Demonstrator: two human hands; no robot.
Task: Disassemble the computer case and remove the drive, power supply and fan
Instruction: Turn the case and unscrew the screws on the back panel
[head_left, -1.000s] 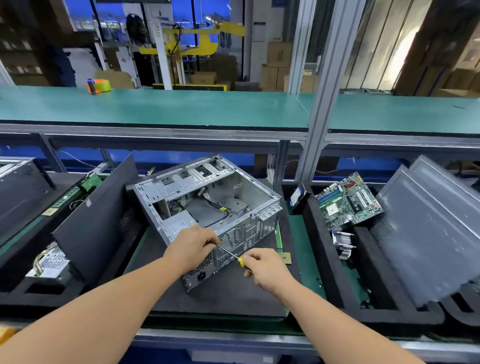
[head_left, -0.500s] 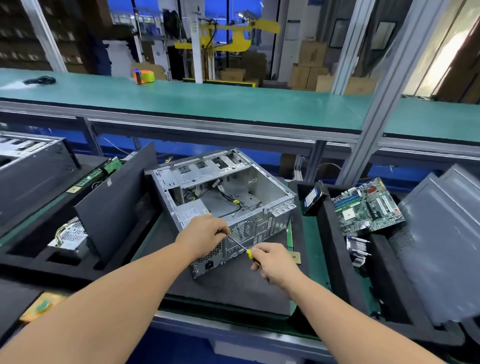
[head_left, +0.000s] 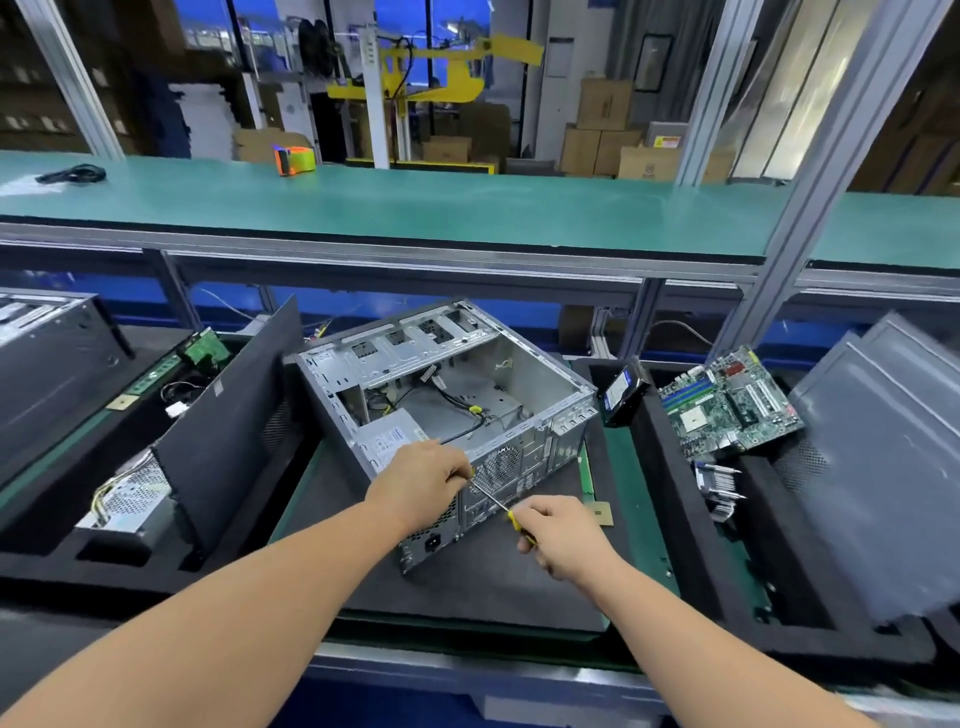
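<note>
Yellow plastic shows in my right hand (head_left: 563, 535), curled round the handle of a thin steel-shafted screwdriver (head_left: 493, 501) aimed at the rear panel. My left hand (head_left: 423, 478) rests curled on the near edge of the open grey steel computer case (head_left: 452, 400), which lies on its side on black foam; whether it grips anything I cannot tell. I judge the job midway: the silver power supply (head_left: 387, 441) sits inside, while one green motherboard (head_left: 730, 405) and one black drive (head_left: 621, 389) lie out right. Farther left, one spare supply.
</note>
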